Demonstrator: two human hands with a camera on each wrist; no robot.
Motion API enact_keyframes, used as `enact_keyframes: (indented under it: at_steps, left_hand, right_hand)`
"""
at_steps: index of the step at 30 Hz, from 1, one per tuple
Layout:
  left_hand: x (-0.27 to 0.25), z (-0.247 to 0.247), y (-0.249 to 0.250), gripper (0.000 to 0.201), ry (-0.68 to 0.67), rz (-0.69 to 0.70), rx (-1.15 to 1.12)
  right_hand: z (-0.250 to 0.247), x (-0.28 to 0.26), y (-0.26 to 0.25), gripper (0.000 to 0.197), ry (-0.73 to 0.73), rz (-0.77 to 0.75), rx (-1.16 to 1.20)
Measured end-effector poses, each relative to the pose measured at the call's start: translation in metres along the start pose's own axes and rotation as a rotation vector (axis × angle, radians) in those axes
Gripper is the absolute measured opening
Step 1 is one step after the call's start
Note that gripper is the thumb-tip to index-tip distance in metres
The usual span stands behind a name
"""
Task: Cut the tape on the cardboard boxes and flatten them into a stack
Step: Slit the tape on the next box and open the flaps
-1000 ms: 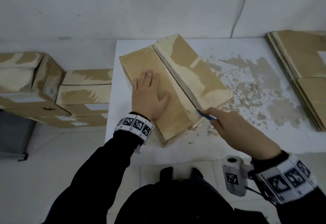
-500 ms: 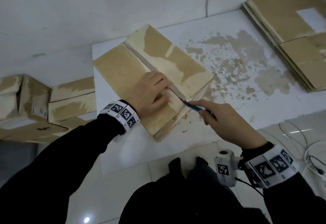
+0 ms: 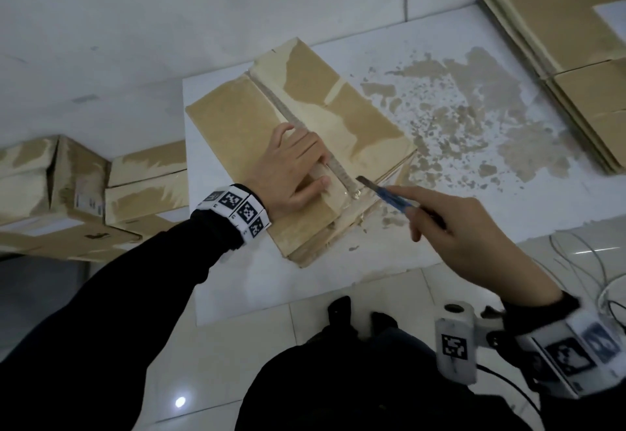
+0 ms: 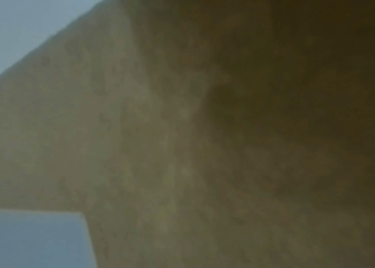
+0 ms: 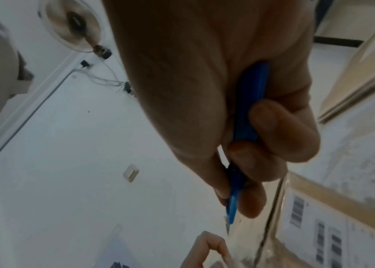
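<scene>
Two hands work one cardboard box [image 3: 257, 146] that sits at the left end of our white counter [image 3: 474, 220], its near corner close to the counter's front edge and its left side just inside the left edge. To the right of the box the counter surface runs open, marked only by brown scuffed patches, until it meets a stack of flattened cardboard [image 3: 576, 34] at the far right end. Below the left edge, more taped boxes [image 3: 67, 200] are piled on the floor.

Our left hand [image 3: 291, 168] lies on the left top flap, its fingers [image 3: 313, 149] curled over the flap's inner edge along the centre seam and hooked into the gap, thumb pressing on the flap. The left wrist view gives only blurred brown cardboard close up. Our right hand [image 3: 474, 237] grips a blue utility knife [image 3: 389, 197]; the fingers [image 5: 280, 130] wrap the handle and the index finger lies along its back. The blade tip sits at the near end of the seam, just beside the left hand.

Compared with half a second ago, the left fingers have gone deeper into the seam, which now gapes wider.

We cannot see what the box holds; the gap shows only the flap's corrugated edge.
</scene>
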State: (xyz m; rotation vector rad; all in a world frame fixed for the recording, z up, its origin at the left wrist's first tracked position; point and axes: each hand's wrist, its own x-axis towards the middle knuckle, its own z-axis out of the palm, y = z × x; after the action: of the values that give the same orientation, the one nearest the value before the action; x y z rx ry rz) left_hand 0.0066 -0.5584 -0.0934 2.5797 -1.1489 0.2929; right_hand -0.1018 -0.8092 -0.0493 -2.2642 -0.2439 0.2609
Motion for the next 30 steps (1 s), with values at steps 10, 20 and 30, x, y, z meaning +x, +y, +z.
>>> enact_keyframes:
  at_steps: [10, 20, 30]
  left_hand:
    - [0.001, 0.002, -0.002, 0.033, 0.023, -0.015, 0.011]
    - [0.001, 0.003, -0.003, 0.037, 0.017, -0.026, 0.015]
    - [0.002, 0.001, -0.002, 0.037, 0.017, -0.037, 0.009]
  right_hand:
    - [0.017, 0.031, 0.014, 0.035, 0.016, 0.066, 0.106]
    - [0.019, 0.023, 0.015, 0.035, -0.117, 0.102, 0.225]
    - [0.014, 0.023, 0.024, 0.033, -0.252, 0.212, 0.521]
